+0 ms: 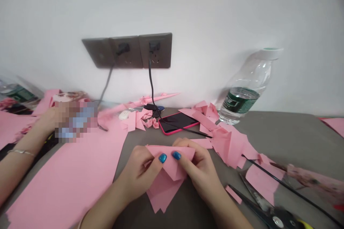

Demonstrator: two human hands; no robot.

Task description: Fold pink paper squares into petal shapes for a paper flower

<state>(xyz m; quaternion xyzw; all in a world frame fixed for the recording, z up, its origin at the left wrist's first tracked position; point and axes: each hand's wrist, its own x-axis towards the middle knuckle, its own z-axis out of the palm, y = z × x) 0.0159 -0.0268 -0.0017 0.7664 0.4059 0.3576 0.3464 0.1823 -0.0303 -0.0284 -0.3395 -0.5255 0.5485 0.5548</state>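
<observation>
A partly folded piece of pink paper (168,182) is held between my two hands, low in the middle of the head view. My left hand (142,170) pinches its upper left edge, thumb in front. On the other side, my right hand (196,166) grips the upper right edge in the same way. Both thumbs press on the folded flap, with a small gap between them. The fingers behind the paper are mostly hidden. Below the thumbs hang pointed corners of the paper.
A phone (177,122) with a cable across it lies behind my hands. Pink scraps (228,143) and scissors (268,214) are at the right, near a water bottle (242,89). A large pink sheet (80,175) and another person's arm (29,154) are at the left. Wall sockets (129,52) are behind.
</observation>
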